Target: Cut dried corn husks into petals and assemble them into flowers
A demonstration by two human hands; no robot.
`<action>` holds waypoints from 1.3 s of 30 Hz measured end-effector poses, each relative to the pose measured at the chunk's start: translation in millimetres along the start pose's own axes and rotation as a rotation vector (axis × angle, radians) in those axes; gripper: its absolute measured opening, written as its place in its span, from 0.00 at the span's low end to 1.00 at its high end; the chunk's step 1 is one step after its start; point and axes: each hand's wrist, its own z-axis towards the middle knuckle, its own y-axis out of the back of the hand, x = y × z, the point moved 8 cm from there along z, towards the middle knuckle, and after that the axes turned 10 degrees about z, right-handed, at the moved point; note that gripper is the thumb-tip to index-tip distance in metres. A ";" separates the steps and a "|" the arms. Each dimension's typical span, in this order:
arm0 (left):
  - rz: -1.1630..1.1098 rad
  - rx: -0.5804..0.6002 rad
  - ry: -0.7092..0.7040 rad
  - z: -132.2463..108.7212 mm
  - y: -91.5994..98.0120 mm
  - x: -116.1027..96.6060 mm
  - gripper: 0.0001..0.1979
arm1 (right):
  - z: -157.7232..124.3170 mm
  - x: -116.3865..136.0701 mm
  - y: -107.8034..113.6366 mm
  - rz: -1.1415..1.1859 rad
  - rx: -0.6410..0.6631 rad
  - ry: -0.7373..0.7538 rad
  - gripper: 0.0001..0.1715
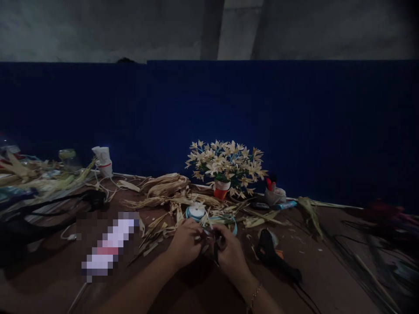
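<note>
Dim room, blue partition (294, 131) behind a brown desk (327, 270). Landmark: the cup of flowers (225, 163) at the back of the desk, middle.

Far left of the flowers: a heap of dried husk strips (32, 174), with a white roll (104, 160) at its near end. Just left of the flowers: a bundle of husks (165, 185), with trimmings scattered toward the front.

In front of the flowers and slightly left: a spool of pale blue ribbon (196, 211), a loose end trailing toward the hands.

Progress, as a judgement: one full bunch of flowers stands made up in its cup, much husk lies unused, and the piece now in hand looks early.

Left hand (185, 244), in front of the flowers: fingers curled tight, pinching a small dark piece (214, 240). Right hand (231, 255), touching it: also curled narrow on the same piece, which sits between both hands just above the desk. Too dark to tell what it is.

Right of the hands, in front of the flowers: a black glue gun (271, 253) lying flat.
</note>
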 end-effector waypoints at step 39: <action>0.114 -0.019 0.210 -4.5 -10.0 -0.9 0.07 | 0.1 4.2 -4.5 -0.308 -0.054 0.084 0.15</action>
